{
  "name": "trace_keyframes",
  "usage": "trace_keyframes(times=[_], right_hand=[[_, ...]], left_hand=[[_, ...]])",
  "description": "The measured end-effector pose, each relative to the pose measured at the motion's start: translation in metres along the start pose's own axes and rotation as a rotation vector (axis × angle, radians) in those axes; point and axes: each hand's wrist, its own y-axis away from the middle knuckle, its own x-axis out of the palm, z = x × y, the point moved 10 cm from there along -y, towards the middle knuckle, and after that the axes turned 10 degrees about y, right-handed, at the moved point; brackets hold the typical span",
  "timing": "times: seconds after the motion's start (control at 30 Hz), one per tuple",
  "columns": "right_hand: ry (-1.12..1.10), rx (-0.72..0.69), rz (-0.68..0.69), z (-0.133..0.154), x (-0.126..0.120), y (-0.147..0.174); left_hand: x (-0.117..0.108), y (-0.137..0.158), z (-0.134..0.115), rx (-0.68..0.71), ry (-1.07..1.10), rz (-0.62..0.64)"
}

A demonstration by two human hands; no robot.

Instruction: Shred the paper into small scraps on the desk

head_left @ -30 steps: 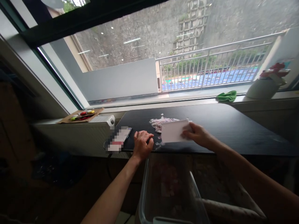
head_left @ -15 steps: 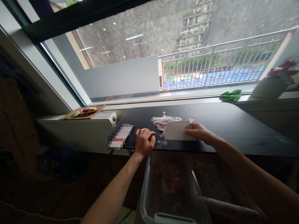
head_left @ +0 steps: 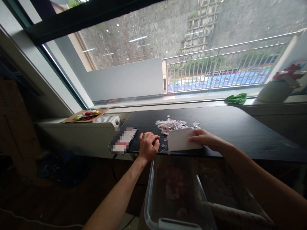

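My right hand [head_left: 203,139] is closed on the right end of a white rectangular card [head_left: 181,140], which has a small hole in one corner. The card stands tilted on the black table [head_left: 223,127], its lower edge close to the front rim. Just behind it lies a pile of small pinkish-white scraps [head_left: 168,125], partly hidden by the card. My left hand [head_left: 148,145] rests on the table left of the card, fingers loosely bent, thumb apart, holding nothing. Below the table edge is a clear plastic bin [head_left: 149,191] with scraps inside.
A phone [head_left: 128,139] lies on the table's left corner. A radiator [head_left: 79,135] stands left, with a brown board [head_left: 72,118] of colourful small items on top. On the windowsill are a green cloth [head_left: 236,99] and a white container [head_left: 273,91]. A cable [head_left: 43,220] crosses the floor.
My right hand has drawn the card toward me, nearer the table's front edge, uncovering more of the scrap pile behind it. My left hand has stayed in place.
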Motion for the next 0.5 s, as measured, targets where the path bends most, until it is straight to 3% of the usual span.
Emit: trace_keyframes(times=[0.23, 0.5], right_hand=[[-0.074, 0.01, 0.029, -0.002, 0.002, 0.007], [-0.062, -0.08, -0.22, -0.008, -0.006, -0.01]], left_hand=[[0.0, 0.0, 0.0, -0.003, 0.007, -0.007], [-0.001, 0.0, -0.001, 0.001, 0.006, -0.016]])
